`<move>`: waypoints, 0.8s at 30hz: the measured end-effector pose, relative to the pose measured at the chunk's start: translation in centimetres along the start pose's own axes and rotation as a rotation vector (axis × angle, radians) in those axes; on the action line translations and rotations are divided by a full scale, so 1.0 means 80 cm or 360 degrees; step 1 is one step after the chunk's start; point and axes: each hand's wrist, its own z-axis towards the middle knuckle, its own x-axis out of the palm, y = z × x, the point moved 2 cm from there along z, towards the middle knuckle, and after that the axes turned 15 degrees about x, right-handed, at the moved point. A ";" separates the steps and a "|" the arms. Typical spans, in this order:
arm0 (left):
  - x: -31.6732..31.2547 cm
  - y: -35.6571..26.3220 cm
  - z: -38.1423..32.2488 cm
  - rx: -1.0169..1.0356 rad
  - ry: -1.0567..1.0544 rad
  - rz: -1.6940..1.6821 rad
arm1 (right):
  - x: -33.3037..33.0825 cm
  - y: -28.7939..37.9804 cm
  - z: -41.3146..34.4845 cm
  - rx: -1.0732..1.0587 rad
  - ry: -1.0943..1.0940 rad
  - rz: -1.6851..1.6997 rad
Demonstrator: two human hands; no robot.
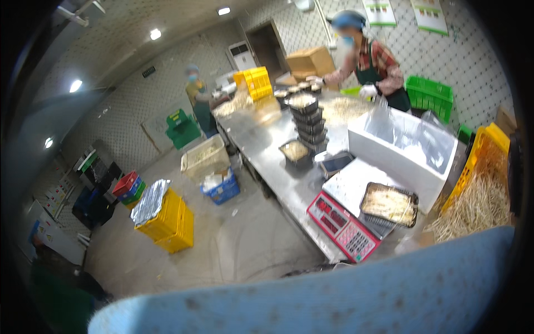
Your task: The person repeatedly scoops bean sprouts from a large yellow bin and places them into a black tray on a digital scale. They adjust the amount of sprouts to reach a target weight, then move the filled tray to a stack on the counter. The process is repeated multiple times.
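Neither of my hands is in view; a blurred blue surface fills the bottom of the picture. Before me, a black plastic tray of pale sprouts (389,204) rests on a digital scale with a red keypad panel (344,227). Beyond the scale lie a smartphone (337,163) and a black tray of sprouts (295,151). A stack of filled black trays (309,121) rises behind them. At the right stands a white foam box (392,146) with a clear plastic liner. A tilted yellow crate (461,183) spills long pale sprouts (479,213).
A co-worker (375,67) stands across the steel table (267,146); another person (199,100) is at its far end. On the floor, left of the table, are stacked yellow crates (169,225), a blue crate (223,190) and a cream tub (206,160). A partly seen person is at lower left.
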 end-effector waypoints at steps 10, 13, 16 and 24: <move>0.016 -0.005 0.009 0.0037 -0.0033 0.0148 | 0.003 -0.005 -0.007 0.0029 -0.0150 0.0072; 0.018 -0.004 0.009 0.0039 -0.0046 0.0208 | 0.012 -0.001 -0.004 0.0109 -0.0062 0.0104; 0.009 -0.004 0.006 0.0050 -0.0066 0.0321 | 0.020 0.000 -0.002 0.0194 0.0010 0.0187; -0.072 -0.043 -0.008 0.0142 -0.0294 0.0105 | -0.070 0.036 -0.026 -0.0093 -0.0251 0.0852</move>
